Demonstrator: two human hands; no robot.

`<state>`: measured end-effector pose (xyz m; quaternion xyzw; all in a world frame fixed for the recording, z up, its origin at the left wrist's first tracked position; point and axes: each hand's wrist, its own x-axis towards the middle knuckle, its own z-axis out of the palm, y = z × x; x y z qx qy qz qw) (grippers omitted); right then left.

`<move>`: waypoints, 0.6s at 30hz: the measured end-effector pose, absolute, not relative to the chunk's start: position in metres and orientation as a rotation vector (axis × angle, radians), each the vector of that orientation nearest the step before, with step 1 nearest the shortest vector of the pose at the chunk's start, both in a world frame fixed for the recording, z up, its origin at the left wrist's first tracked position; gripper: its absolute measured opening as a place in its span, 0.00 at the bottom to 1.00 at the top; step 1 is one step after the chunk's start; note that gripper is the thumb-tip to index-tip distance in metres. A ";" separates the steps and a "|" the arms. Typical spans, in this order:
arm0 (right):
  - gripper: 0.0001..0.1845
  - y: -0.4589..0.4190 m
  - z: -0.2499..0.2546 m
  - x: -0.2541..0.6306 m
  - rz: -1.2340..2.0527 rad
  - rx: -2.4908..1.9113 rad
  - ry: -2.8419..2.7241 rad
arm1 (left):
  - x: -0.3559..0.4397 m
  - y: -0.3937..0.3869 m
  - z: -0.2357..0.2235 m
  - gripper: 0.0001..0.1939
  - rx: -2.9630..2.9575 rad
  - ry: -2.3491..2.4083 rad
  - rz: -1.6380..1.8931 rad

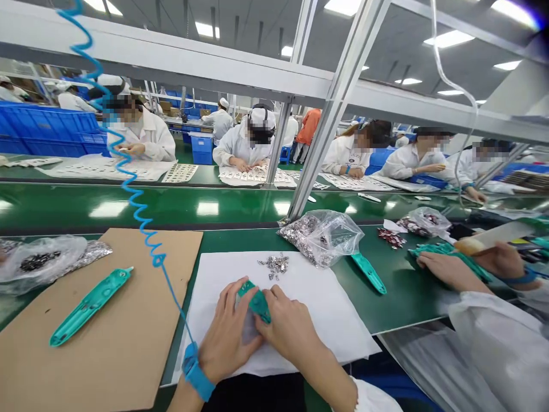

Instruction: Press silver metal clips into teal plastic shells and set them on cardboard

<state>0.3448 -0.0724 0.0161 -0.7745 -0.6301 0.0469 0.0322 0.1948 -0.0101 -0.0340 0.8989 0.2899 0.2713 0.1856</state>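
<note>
Both my hands meet on a white sheet [309, 303] at the front of the green bench. My left hand [227, 332] lies with its fingers curled over a small pale piece beneath it. My right hand [285, 326] is closed round a teal plastic tool [256, 300], which points up and left between the two hands. A blue wrist strap [197, 375] with a coiled blue cord [128, 189] sits on my left wrist. A little pile of small silvery parts [274, 264] lies on the sheet just beyond my fingers.
A clear bag of silvery parts [321, 234] lies behind the sheet, a second teal tool [369, 273] beside it. On the left, a cardboard sheet [107, 320] carries another teal tool [88, 306]. A neighbour's hands [450, 269] work at the right. Several people sit across the conveyor [171, 209].
</note>
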 end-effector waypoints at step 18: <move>0.29 -0.153 -0.018 0.546 -0.041 -2.874 -1.021 | 0.196 0.001 -0.039 0.17 2.236 1.056 0.896</move>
